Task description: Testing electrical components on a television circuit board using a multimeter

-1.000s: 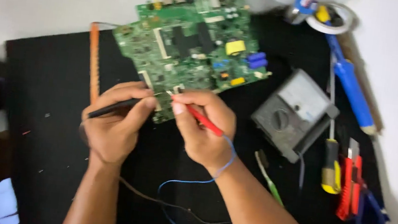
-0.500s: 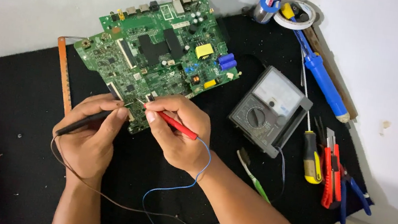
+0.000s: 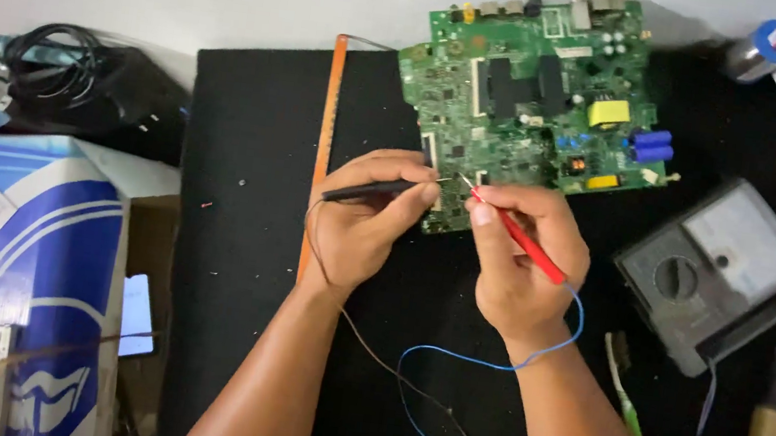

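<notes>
Green circuit board (image 3: 537, 88) lies on the black mat (image 3: 248, 230), just beyond both hands, its lower left corner beneath their fingertips. Left hand (image 3: 362, 230) is closed around a black test probe (image 3: 372, 189), its tip at the board's lower edge. Right hand (image 3: 520, 264) pinches a red test probe (image 3: 514, 235), its metal point touching the board beside the black one. An analog multimeter (image 3: 712, 273) sits right of the board, near the right hand. An orange ruler (image 3: 324, 141) lies left of the board.
</notes>
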